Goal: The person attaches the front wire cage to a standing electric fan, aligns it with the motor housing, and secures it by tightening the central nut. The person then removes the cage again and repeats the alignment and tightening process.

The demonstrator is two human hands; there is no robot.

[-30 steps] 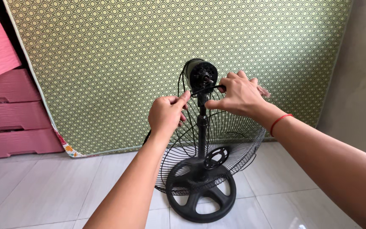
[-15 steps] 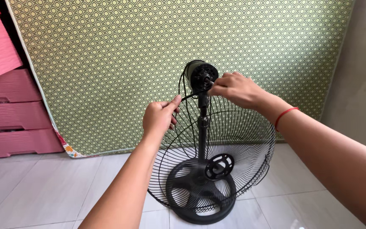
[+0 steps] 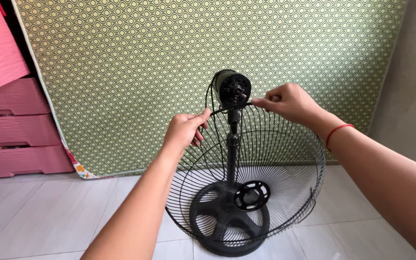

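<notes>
We see a tall green-and-cream mattress with a honeycomb print (image 3: pixel 136 72) leaning upright against the wall and filling most of the background. Under it runs a floor of pale grey tiles (image 3: pixel 39 216). At the far left stands a stack of pink drawers (image 3: pixel 10 130), and at the far right a bare grey wall (image 3: pixel 410 86).

In front of the mattress stands a black pedestal fan stand (image 3: pixel 231 144) on a round black spoked base (image 3: pixel 229 221), its pole rising to a black cylindrical motor housing (image 3: pixel 231 86) with the shaft end facing us. A round black wire fan guard (image 3: pixel 285 168) hangs tilted before the stand, its upper rim just under the motor and its lower rim down by the base. The guard's black centre ring with holes (image 3: pixel 252 195) sits low, in front of the base.

We hold the guard by its upper rim with both hands. Our left hand (image 3: pixel 185 130) is closed on the rim to the left of the pole, thumb and forefinger pinching the wire. Our right hand (image 3: pixel 289 102) is closed on the rim to the right of the motor, fingertips pinched together close to the shaft; whether they also touch the shaft we cannot quite tell. A thin black cord (image 3: pixel 211 103) loops down from the left side of the motor. A thin red string bracelet (image 3: pixel 339 132) circles our right wrist.
</notes>
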